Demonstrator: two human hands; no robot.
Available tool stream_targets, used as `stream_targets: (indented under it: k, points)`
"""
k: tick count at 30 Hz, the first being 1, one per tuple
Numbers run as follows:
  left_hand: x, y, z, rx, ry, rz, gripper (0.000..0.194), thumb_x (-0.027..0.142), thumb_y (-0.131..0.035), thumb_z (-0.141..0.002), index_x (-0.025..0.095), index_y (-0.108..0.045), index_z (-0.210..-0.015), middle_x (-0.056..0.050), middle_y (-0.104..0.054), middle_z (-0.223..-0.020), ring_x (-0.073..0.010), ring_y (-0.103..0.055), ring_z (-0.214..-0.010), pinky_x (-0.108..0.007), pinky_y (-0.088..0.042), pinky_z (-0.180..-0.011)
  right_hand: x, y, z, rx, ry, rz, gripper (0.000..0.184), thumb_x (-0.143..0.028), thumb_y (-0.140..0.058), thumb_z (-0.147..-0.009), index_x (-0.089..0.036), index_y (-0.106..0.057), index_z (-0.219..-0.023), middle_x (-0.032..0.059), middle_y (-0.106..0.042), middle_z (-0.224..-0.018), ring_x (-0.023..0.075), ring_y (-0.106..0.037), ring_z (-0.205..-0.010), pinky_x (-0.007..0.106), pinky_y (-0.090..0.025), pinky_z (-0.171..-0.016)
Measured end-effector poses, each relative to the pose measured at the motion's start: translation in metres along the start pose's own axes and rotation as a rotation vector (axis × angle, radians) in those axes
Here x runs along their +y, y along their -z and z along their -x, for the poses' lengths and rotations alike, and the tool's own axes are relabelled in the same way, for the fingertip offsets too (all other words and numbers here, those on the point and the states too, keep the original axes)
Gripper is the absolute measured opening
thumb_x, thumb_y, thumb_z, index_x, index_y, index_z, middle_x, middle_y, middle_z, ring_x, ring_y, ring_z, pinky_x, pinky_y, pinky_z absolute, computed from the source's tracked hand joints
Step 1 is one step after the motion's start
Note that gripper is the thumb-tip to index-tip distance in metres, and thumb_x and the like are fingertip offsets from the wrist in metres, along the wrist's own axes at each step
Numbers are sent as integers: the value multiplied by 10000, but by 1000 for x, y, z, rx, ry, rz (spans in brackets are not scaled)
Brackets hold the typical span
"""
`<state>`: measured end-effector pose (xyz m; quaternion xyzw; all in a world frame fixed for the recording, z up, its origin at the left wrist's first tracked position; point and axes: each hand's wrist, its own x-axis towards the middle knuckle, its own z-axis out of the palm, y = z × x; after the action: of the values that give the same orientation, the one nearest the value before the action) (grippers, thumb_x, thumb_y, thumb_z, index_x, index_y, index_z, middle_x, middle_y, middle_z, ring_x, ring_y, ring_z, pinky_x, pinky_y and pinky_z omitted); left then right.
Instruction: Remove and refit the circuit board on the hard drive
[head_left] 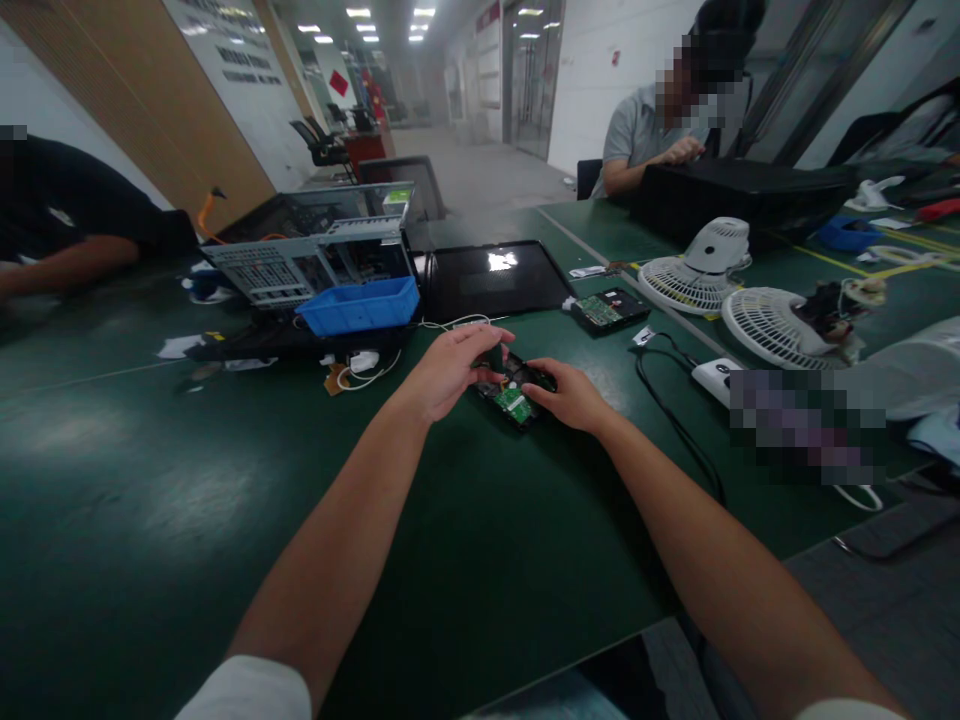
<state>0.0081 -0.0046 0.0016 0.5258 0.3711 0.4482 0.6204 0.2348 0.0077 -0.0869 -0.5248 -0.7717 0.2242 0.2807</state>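
In the head view an opened black device (517, 395) lies on the green table, with a green circuit board (514, 404) in its near half. My left hand (454, 368) is over its far left side, thumb and fingers closed around a small dark upright piece (496, 356), whose kind I cannot make out. From the right, my right hand (568, 394) grips the device's edge, its fingertips reaching over the inside. My fingers hide part of the device's far half.
Behind my left hand are a blue bin (362, 306) and an open computer case (300, 255). A dark flat panel (495, 278) lies farther back. To the right are a hard drive (611, 310), white fan parts (686, 280) and a black cable (675, 420). A person (652, 130) sits across.
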Motion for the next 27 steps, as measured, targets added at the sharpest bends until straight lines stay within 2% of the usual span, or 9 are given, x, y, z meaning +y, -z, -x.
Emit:
stream_targets:
  k: [4, 9, 17, 22, 27]
  points:
    - [-1, -2, 1, -24, 37, 78, 283, 388, -723, -888, 138, -714, -1020, -123, -719, -984, -236, -679, -945, -343, -586, -736, -2, 1, 1, -5, -9, 12, 436, -368, -691, -938, -221, -656, -1347, 99, -721, -1307, 257, -689, -1066, 403, -525, -961]
    - [-2, -3, 0, 24, 48, 124, 248, 343, -746, -883, 137, -665, -997, -154, -744, -1065, -251, -704, -1008, -357, -591, -786, -3, 1, 1, 0, -14, 17, 442, -367, -689, -941, -207, -649, -1352, 106, -713, -1322, 253, -689, -1063, 395, -528, -946]
    - [0, -1, 0, 33, -4, 22, 230, 359, -827, -798, 163, -740, -883, -80, -715, -1005, -186, -658, -893, -313, -573, -755, -1, 0, 1, 2, -4, 17, 431, -377, -680, -948, -220, -653, -1348, 94, -711, -1332, 253, -690, -1081, 394, -532, -952]
    - [1, 1, 1, 4, -14, -18, 245, 381, -804, -814, 167, -777, -931, -87, -714, -1017, -199, -657, -913, -316, -571, -752, 0, 0, 0, 2, 3, 14, 425, -384, -686, -944, -233, -658, -1340, 91, -707, -1340, 258, -686, -1106, 394, -533, -954]
    - [1, 0, 1, -45, 5, 3, 275, 367, -783, -837, 148, -746, -999, -115, -734, -984, -230, -692, -938, -330, -577, -748, -1, 1, 0, -3, 3, 18, 432, -369, -678, -947, -222, -649, -1352, 95, -710, -1335, 255, -690, -1087, 395, -536, -951]
